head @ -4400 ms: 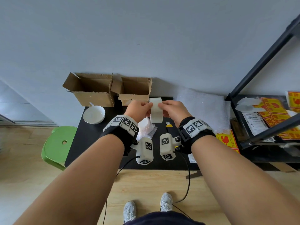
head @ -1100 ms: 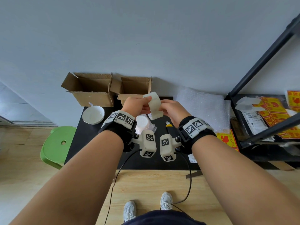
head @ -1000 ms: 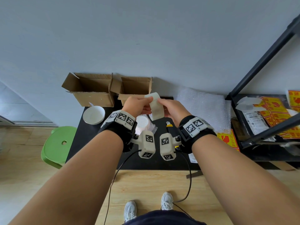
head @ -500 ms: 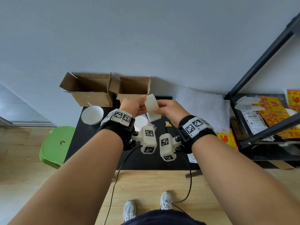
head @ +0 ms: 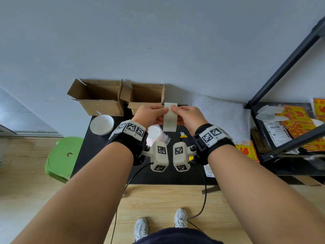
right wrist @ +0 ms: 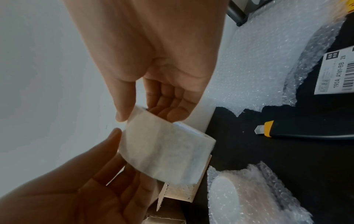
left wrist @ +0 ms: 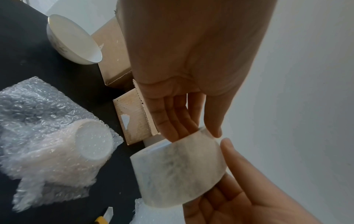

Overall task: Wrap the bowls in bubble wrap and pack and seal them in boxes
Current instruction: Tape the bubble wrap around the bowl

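both hands, left hand (head: 149,114) and right hand (head: 186,115), pinching the white roll of clear packing tape (head: 169,117) above the black bench (head: 98,147), half-wrapped white bowl in bubble wrap (head: 156,133) at 6 o'clock beneath; risk: unfound tape end, roll slipping onto bowl.

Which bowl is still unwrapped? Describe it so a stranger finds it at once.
Start at the black table against the wall and go to its far left corner. There, just in front of the larger open cardboard box, sits a bare white bowl, upright. Unlike the other bowl near the table's middle, it has no bubble wrap around it.
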The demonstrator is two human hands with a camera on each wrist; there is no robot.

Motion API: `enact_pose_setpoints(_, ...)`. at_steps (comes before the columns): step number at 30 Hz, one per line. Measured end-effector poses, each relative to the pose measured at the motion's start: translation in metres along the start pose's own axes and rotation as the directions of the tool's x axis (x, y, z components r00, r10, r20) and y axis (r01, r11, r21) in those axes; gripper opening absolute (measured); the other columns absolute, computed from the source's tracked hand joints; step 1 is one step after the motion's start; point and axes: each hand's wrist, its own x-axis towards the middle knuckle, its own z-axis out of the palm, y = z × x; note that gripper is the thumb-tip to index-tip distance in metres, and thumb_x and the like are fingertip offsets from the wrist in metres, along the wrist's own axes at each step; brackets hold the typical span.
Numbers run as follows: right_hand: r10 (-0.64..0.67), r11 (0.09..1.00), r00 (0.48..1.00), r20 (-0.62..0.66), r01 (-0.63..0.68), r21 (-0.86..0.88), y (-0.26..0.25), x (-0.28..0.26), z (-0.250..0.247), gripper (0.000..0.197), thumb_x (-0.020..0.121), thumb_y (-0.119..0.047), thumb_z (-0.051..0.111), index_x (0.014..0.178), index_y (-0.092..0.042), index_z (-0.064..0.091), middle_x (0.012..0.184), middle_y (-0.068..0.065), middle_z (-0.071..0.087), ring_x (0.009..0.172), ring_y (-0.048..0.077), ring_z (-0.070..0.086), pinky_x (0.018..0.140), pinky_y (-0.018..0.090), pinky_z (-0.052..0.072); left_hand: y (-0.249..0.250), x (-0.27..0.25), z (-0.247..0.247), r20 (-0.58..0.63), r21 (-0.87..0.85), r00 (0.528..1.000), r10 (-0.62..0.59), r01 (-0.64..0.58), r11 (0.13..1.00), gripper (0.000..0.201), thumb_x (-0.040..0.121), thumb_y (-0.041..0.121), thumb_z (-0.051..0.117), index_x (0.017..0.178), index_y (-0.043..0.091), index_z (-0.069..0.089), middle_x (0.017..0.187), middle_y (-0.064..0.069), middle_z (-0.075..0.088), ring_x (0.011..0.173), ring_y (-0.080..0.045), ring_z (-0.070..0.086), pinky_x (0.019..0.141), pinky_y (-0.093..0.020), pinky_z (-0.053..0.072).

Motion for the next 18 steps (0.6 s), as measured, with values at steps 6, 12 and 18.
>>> enact_pose_setpoints(6,-0.021,0.999,0.997,0.079,0.023,-0.029,0.000,-0.002,-0.001,0.032,0.080,-0.038,0.072,0.104,-0.018,0.073,0.100,0.004,0.075,0.098,0.026,0.069,0.092,0.050,0.054,0.000,0.004,0.000,-0.067,-0.038,0.997,-0.030,0.028,0.999,0.013,0.095,0.018,0.060,0.096,0.012,0.071,0.096,-0.013,0.074,0.090,-0.025,0.072,0.084,-0.036,0.058)
enact_pose_setpoints(12,0.019,0.998,0.995,0.095,-0.012,-0.068,-0.003,-0.004,0.000,0.027,0.077,-0.028,0.070,0.102,-0.020,0.074,0.100,0.004,0.074,0.099,0.027,0.068,0.093,0.050,0.053,-0.005,0.009,0.000,-0.158,-0.064,0.985,-0.071,0.061,0.996,0.013,0.093,0.022,0.063,0.098,0.012,0.070,0.094,-0.010,0.074,0.087,-0.023,0.073,0.085,-0.039,0.058)
enact_pose_setpoints(18,0.103,0.993,0.995,-0.020,-0.104,-0.050,-0.014,-0.002,0.004,0.010,0.083,-0.014,0.056,0.089,-0.016,0.065,0.105,0.015,0.067,0.104,0.034,0.063,0.092,0.047,0.052,-0.001,0.007,0.004,-0.098,-0.069,0.994,-0.050,0.044,0.997,0.025,0.091,0.017,0.065,0.112,0.003,0.068,0.100,-0.014,0.073,0.092,-0.026,0.072,0.087,-0.038,0.057)
